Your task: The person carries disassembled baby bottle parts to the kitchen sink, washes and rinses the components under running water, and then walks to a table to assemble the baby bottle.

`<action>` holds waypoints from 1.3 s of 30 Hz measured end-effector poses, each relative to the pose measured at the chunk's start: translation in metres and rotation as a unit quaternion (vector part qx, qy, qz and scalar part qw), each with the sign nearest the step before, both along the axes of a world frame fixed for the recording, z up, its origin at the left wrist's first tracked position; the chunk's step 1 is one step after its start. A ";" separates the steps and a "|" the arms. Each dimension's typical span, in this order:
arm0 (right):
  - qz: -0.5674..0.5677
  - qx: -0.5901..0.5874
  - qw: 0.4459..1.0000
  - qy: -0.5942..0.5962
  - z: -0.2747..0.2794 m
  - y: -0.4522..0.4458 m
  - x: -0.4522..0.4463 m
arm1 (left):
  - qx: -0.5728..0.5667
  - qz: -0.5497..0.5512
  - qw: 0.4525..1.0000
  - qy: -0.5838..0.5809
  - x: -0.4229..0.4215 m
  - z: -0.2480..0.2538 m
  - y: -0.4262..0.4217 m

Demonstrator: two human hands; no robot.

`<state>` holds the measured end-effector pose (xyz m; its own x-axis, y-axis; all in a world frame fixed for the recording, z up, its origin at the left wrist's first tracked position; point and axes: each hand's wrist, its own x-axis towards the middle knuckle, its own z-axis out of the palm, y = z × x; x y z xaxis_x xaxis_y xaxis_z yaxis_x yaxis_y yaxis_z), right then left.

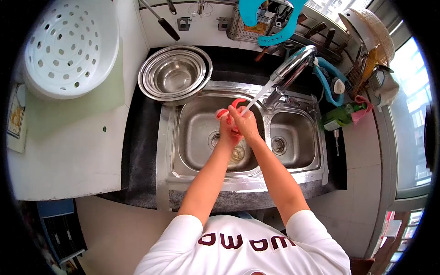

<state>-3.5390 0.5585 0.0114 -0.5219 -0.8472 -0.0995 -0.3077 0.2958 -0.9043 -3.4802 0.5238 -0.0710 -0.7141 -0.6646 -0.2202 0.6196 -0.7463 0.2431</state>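
Leftmost, nested bowls (176,75) stand on the counter (139,146), then over the large basin (195,123) the left hand (226,130) and right hand (247,123) have their fingers curled closed around a red-and-white item (221,113), beside water (262,94) from the tap (295,60), with a bottle (336,118) at right.

The held item (223,112) over the silver sink (197,149) was red and white. The counter (140,151) was black — mottled grey along its front edge — with silver bowls (176,75) at its far left corner and a green bottle (338,115) by its right edge, beside a pink cloth (363,109). The white colander (71,48) showed rings of oval perforations; the white shirt (275,226) bore dark maroon letters (228,240).
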 end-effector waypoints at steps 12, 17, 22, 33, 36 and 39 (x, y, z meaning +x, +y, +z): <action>0.133 -0.005 0.985 -0.108 -0.013 -0.009 -0.016 | 0.037 -0.055 0.998 0.014 0.000 -0.010 0.009; 0.023 0.128 0.989 0.069 -0.011 -0.016 -0.009 | 0.011 -0.013 0.999 0.027 -0.004 -0.001 0.006; 0.162 -0.055 0.978 -0.116 -0.020 0.012 -0.008 | -0.045 -0.016 0.997 0.055 0.004 -0.042 -0.011; 0.255 -0.200 0.933 0.160 -0.024 0.019 -0.001 | 0.089 -0.014 0.996 0.012 0.009 -0.023 -0.010; 0.103 -0.092 0.988 0.065 -0.018 0.010 -0.002 | 0.087 -0.025 0.991 -0.100 0.010 -0.012 -0.003; 0.009 -0.002 0.985 0.174 -0.018 -0.010 -0.009 | 0.056 -0.033 0.993 -0.100 0.011 0.002 -0.007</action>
